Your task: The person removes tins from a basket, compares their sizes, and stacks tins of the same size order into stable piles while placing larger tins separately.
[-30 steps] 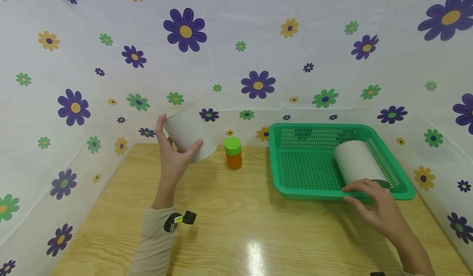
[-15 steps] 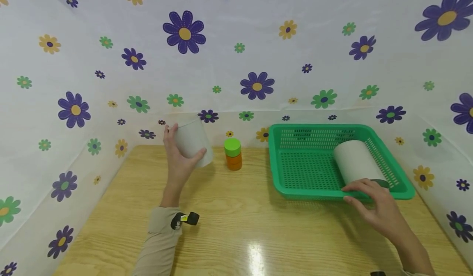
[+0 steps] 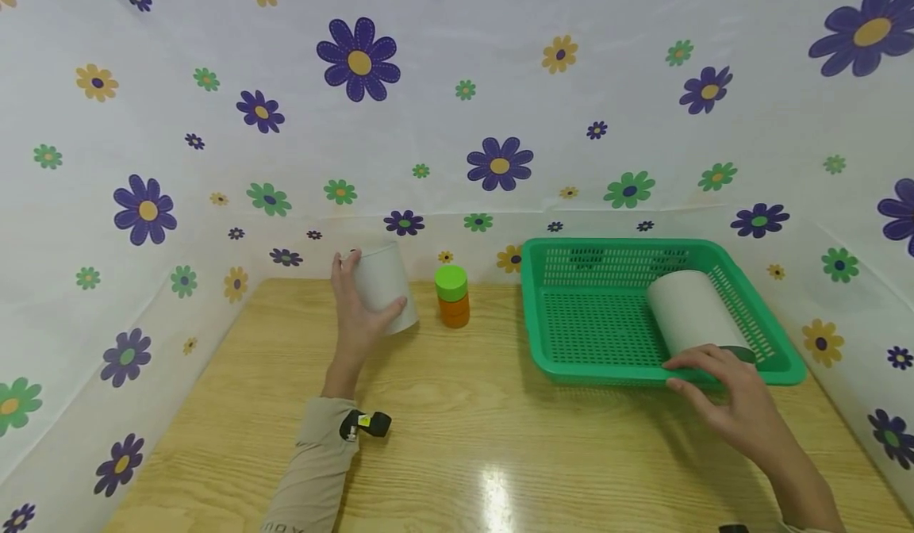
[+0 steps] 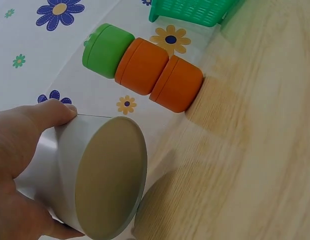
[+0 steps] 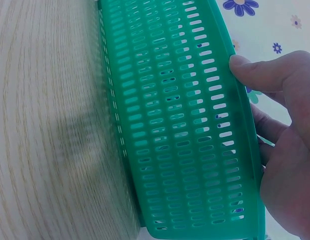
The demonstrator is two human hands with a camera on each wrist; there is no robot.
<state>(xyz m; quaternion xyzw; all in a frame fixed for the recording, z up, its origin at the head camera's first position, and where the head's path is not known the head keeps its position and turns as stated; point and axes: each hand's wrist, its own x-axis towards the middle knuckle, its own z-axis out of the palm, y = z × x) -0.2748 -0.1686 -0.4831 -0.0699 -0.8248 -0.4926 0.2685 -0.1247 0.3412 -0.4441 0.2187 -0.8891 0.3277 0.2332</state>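
Observation:
My left hand [image 3: 360, 319] grips a pale grey cylindrical canister [image 3: 385, 287], thumb on one side and fingers on the other. The canister leans, and its flat beige end [image 4: 112, 180] faces down toward the table; contact with the wood cannot be made out. Just right of it stands a stack of small round jars, a green one [image 4: 109, 51] on top of two orange ones [image 4: 142, 66]. At the front rim of a green plastic basket [image 3: 596, 373], my right hand [image 3: 739, 406] pinches the edge, thumb outside and fingers over the inside.
Inside the basket, at its right, a second pale canister [image 3: 693, 311] with a dark green end lies on its side. A flower-patterned white sheet [image 3: 428, 120] rises behind and beside the wooden table [image 3: 428, 438].
The left hand has brought the canister down and slightly right, turning it closer to upright. The right hand, basket and jar stack stay put.

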